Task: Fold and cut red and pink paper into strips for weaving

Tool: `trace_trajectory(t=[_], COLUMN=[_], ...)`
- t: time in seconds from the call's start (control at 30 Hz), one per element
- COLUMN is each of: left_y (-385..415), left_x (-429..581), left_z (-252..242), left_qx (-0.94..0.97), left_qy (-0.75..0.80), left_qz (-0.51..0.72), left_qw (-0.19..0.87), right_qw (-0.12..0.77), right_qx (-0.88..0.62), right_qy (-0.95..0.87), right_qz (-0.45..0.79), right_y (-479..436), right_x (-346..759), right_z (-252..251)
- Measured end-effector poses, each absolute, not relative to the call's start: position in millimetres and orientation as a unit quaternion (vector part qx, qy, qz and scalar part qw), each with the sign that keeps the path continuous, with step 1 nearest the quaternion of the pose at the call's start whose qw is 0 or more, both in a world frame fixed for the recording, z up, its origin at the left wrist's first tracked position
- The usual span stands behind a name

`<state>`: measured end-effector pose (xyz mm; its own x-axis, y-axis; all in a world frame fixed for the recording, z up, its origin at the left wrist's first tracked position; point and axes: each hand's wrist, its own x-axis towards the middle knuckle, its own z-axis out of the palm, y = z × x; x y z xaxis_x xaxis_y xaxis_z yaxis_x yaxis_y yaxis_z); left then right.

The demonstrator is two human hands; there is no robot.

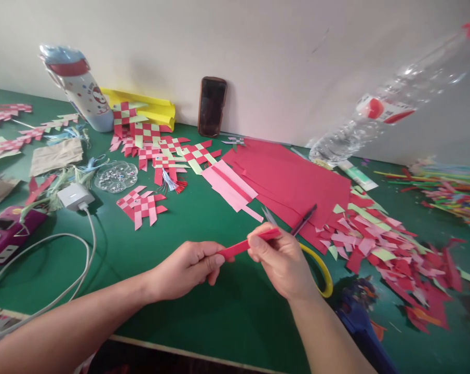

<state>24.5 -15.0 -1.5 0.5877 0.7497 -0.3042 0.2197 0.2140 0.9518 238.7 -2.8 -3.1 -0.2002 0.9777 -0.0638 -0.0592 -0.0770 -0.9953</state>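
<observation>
A narrow red paper strip [237,249] is stretched between my two hands above the green table. My left hand [193,265] pinches its left end between thumb and fingers. Toward the strip's other end, my right hand [279,259] grips it, with the tip poking out past the fingers. Just behind my right hand lie scissors with a yellow handle [323,272], partly hidden by it. Beyond the hands are pink paper strips [229,184] with one red strip across them, beside large red paper sheets [293,182].
Woven red, pink and green paper fish [145,205] lie at the left and back, near a clear bead dish [117,176]. A white charger [76,197] trails its cable leftward. Paper scraps [378,239] pile up right, near a blue tool [359,322]. A phone [212,106] leans on the wall.
</observation>
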Motion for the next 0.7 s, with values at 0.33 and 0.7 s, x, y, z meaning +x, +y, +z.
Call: trace_trajectory(t=[0.33,0.7], left_y=[-12.1,-11.1], left_x=[19.6,21.1], left_z=[2.6,0.9], left_qx=[0.293,0.274], left_qy=[0.264,0.279], left_qz=[0.160,0.183], left_qw=[0.905,0.902], right_qw=[0.478,0.417], right_qx=[-0.366,-0.375], right_qy=[-0.487,-0.490], right_qz=[0.633,0.667], right_y=[1.1,-2.0], right_x=[242.5,241.8], right_z=[-3.8,-4.5])
